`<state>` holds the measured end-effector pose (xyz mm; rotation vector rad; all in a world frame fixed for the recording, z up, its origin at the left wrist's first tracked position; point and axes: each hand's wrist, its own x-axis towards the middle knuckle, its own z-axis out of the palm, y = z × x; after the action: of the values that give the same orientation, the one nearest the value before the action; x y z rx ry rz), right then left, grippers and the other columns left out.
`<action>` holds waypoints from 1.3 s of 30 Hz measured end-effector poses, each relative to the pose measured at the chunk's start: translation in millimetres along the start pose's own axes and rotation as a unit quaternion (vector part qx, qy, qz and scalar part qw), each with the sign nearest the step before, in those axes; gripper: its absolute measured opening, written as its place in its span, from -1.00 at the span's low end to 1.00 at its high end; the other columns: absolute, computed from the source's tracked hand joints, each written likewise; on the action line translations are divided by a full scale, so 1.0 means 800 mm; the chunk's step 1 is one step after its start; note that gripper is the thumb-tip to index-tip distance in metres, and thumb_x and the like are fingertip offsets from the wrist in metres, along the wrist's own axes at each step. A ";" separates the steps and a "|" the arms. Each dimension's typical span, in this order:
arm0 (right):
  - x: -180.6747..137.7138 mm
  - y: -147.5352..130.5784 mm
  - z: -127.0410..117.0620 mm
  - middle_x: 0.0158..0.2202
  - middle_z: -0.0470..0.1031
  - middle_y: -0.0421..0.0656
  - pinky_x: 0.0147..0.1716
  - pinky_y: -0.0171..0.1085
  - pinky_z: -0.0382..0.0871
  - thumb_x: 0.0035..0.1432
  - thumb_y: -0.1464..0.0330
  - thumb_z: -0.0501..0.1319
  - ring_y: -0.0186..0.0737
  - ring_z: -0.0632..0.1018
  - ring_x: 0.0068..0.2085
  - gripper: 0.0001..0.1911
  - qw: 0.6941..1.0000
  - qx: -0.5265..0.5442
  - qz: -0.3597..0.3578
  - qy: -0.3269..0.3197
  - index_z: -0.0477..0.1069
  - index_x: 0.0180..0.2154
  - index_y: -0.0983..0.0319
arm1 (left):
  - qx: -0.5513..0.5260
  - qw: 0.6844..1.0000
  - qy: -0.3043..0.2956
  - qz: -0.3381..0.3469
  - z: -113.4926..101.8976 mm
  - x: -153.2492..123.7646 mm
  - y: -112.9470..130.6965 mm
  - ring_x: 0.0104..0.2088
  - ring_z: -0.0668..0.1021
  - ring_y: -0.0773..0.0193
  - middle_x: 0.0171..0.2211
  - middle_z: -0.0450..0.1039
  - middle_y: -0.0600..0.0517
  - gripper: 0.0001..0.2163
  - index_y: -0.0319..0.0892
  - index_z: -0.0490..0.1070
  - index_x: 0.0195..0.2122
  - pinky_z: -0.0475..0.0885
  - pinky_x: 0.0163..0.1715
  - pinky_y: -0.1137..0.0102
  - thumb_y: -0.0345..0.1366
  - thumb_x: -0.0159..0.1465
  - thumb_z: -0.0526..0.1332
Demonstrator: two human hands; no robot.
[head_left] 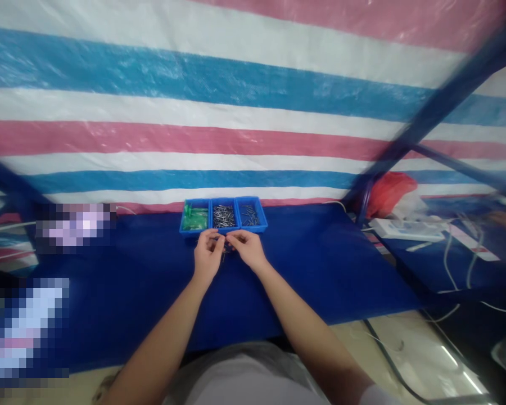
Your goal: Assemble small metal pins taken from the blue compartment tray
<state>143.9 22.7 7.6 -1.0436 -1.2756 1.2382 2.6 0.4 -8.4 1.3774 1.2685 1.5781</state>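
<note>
My left hand (208, 253) and my right hand (247, 246) meet over the blue table (320, 264), just in front of three small blue bins. Both hands have their fingers pinched together around something small and thin, too small to name. The left bin (194, 217) holds green pieces. The middle bin (224, 216) and the right bin (250, 215) hold several small metal pins or screws.
A striped pink, white and blue tarp (236, 112) hangs behind the table. Dark blue frame bars (438, 107) cross at the right. A white power strip (405, 228), cables and a red bag (390, 191) lie on the right.
</note>
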 end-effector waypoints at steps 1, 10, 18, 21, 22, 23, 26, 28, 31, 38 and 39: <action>0.000 0.001 0.000 -0.41 0.62 -0.11 -0.41 -0.24 0.50 0.01 0.12 0.40 -0.21 0.58 -0.43 -0.67 1.000 0.001 0.000 0.003 0.60 -0.30 0.25 | -0.007 1.000 -0.001 0.002 0.000 0.000 0.000 -0.43 0.60 0.35 -0.15 0.54 -0.05 -0.68 -0.13 0.35 0.00 0.54 -0.39 0.41 -0.16 0.27 0.30; 0.001 0.003 -0.001 -0.41 0.61 -0.11 -0.41 -0.25 0.49 0.00 0.13 0.41 -0.23 0.56 -0.44 -0.67 1.000 0.008 0.000 -0.002 0.60 -0.29 0.26 | 0.005 1.000 0.003 0.008 0.001 0.001 0.001 -0.44 0.59 0.34 -0.24 0.56 -0.02 -0.72 -0.15 0.38 -0.04 0.53 -0.40 0.41 -0.17 0.28 0.29; -0.001 0.001 0.001 -0.37 0.64 -0.09 -0.41 -0.26 0.47 0.01 0.15 0.40 -0.25 0.55 -0.45 -0.69 1.000 0.006 0.004 -0.019 0.60 -0.29 0.25 | 0.068 0.998 0.013 -0.015 -0.003 0.002 0.003 -0.49 0.55 0.34 -0.42 0.49 0.07 -0.76 -0.13 0.41 -0.05 0.49 -0.41 0.41 -0.13 0.34 0.21; -0.001 0.003 0.001 -0.39 0.63 -0.10 -0.40 -0.25 0.48 0.00 0.14 0.41 -0.24 0.56 -0.45 -0.68 1.000 0.007 0.006 -0.012 0.60 -0.29 0.25 | 0.049 0.998 0.015 -0.029 -0.002 0.002 0.003 -0.48 0.57 0.33 -0.37 0.52 0.04 -0.74 -0.13 0.40 -0.04 0.51 -0.40 0.39 -0.11 0.33 0.22; 0.000 0.003 0.001 -0.40 0.62 -0.11 -0.40 -0.25 0.48 0.00 0.13 0.41 -0.24 0.56 -0.46 -0.68 1.000 0.009 0.006 -0.008 0.60 -0.29 0.25 | 0.034 0.999 0.013 -0.029 -0.001 0.002 0.003 -0.47 0.58 0.32 -0.31 0.54 0.01 -0.72 -0.13 0.39 -0.03 0.52 -0.40 0.38 -0.11 0.32 0.24; 0.000 0.003 0.001 -0.41 0.62 -0.12 -0.41 -0.25 0.48 0.00 0.13 0.41 -0.24 0.55 -0.46 -0.68 1.000 0.011 0.006 -0.003 0.60 -0.30 0.25 | 0.019 0.999 0.010 -0.027 -0.001 0.001 0.002 -0.45 0.59 0.31 -0.25 0.56 -0.02 -0.70 -0.13 0.38 -0.02 0.53 -0.38 0.37 -0.11 0.30 0.26; 0.001 0.004 0.001 -0.43 0.60 -0.13 -0.41 -0.25 0.48 0.00 0.13 0.41 -0.24 0.55 -0.46 -0.68 1.000 0.016 0.005 0.005 0.60 -0.32 0.24 | -0.011 1.000 0.000 -0.016 0.001 0.001 -0.001 -0.40 0.62 0.30 -0.11 0.55 -0.08 -0.65 -0.13 0.34 0.01 0.56 -0.34 0.34 -0.15 0.25 0.32; 0.002 0.004 0.001 -0.43 0.60 -0.13 -0.41 -0.25 0.49 -0.01 0.13 0.41 -0.23 0.56 -0.45 -0.68 1.000 0.020 0.006 0.004 0.60 -0.31 0.25 | -0.013 1.000 -0.002 -0.011 0.001 0.001 -0.002 -0.39 0.62 0.30 -0.13 0.56 -0.07 -0.65 -0.13 0.34 0.01 0.56 -0.33 0.34 -0.16 0.25 0.32; 0.002 0.003 0.000 -0.43 0.60 -0.12 -0.42 -0.25 0.49 -0.03 0.13 0.43 -0.23 0.56 -0.45 -0.66 1.000 0.024 0.007 0.001 0.60 -0.30 0.25 | -0.003 1.000 0.001 -0.012 0.001 0.001 -0.003 -0.43 0.60 0.33 -0.22 0.57 -0.02 -0.69 -0.13 0.36 -0.02 0.54 -0.36 0.38 -0.16 0.27 0.30; 0.000 0.003 0.002 -0.37 0.64 -0.09 -0.41 -0.25 0.48 -0.01 0.13 0.41 -0.23 0.57 -0.43 -0.67 1.000 0.017 0.011 -0.008 0.60 -0.31 0.25 | 0.031 0.999 0.003 -0.012 -0.002 0.003 -0.003 -0.51 0.56 0.35 -0.36 0.55 0.04 -0.73 -0.13 0.39 -0.04 0.49 -0.42 0.41 -0.13 0.30 0.25; 0.000 0.003 0.002 -0.36 0.64 -0.09 -0.40 -0.25 0.48 -0.01 0.12 0.41 -0.22 0.58 -0.43 -0.66 1.000 0.017 0.011 -0.011 0.60 -0.31 0.25 | 0.032 0.999 0.004 -0.011 -0.002 0.003 -0.003 -0.51 0.55 0.34 -0.37 0.54 0.04 -0.74 -0.13 0.40 -0.05 0.49 -0.42 0.41 -0.13 0.31 0.24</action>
<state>142.3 22.4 5.2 -1.0240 -1.2587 1.2877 0.6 2.6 -9.7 1.3935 1.3456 1.5401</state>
